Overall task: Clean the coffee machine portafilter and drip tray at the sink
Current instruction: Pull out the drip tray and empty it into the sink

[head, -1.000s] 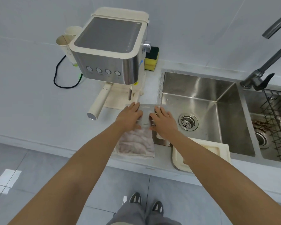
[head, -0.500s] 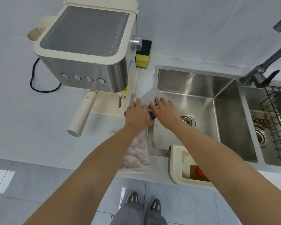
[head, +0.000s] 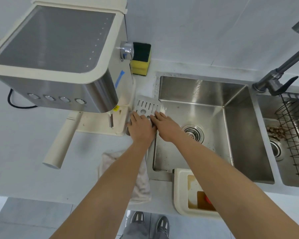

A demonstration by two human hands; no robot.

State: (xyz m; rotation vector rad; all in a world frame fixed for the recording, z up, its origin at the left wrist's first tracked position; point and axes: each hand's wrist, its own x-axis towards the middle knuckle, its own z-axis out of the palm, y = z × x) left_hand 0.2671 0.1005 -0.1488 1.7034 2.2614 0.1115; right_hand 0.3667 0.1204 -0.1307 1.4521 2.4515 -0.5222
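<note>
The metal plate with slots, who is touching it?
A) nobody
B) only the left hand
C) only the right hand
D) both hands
D: the left hand and the right hand both lie with straight fingers on the slotted metal plate, at the left edge of the sink.

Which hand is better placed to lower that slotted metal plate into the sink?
Probably the right hand: it rests on the sink-side edge of the slotted metal plate, above the sink. The left hand lies over the counter beside the coffee machine.
</note>
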